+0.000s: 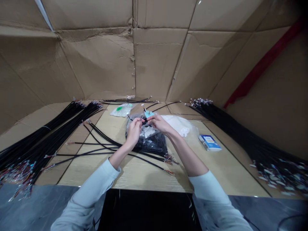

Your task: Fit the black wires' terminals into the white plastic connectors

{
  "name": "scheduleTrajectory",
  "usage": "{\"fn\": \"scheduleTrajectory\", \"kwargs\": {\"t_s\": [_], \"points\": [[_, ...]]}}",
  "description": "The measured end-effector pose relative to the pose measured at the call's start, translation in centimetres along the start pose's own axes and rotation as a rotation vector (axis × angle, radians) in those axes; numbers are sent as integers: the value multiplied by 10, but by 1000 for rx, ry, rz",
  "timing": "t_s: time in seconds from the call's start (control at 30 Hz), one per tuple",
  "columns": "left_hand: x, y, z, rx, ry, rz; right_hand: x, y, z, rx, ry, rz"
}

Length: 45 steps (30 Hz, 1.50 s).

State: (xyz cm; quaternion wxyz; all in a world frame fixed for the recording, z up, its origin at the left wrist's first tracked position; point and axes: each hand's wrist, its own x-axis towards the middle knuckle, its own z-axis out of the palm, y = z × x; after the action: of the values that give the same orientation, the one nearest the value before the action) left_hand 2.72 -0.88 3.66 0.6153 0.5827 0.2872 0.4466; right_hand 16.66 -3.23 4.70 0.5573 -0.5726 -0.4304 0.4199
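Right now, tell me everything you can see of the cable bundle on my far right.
The cable bundle is many long, thin cables in black, rubbery-looking sheaths. It lies lengthwise on brown cardboard, slanting from the far side toward the near right corner. Small white connectors cluster at its far end; near you, the white-tipped ends spread wider, too blurred to count. It lies untouched.
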Motion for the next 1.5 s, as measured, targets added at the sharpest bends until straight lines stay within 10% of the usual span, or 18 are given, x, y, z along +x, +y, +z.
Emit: {"fn": "scheduleTrajectory", "kwargs": {"t_s": [0.77,1.5], "points": [[-4,-17,5,201,-102,139,-39,-5,-2,-61,167,-275],[-4,-25,5,241,-102,170,-45,2,15,457,219,-7]]}}
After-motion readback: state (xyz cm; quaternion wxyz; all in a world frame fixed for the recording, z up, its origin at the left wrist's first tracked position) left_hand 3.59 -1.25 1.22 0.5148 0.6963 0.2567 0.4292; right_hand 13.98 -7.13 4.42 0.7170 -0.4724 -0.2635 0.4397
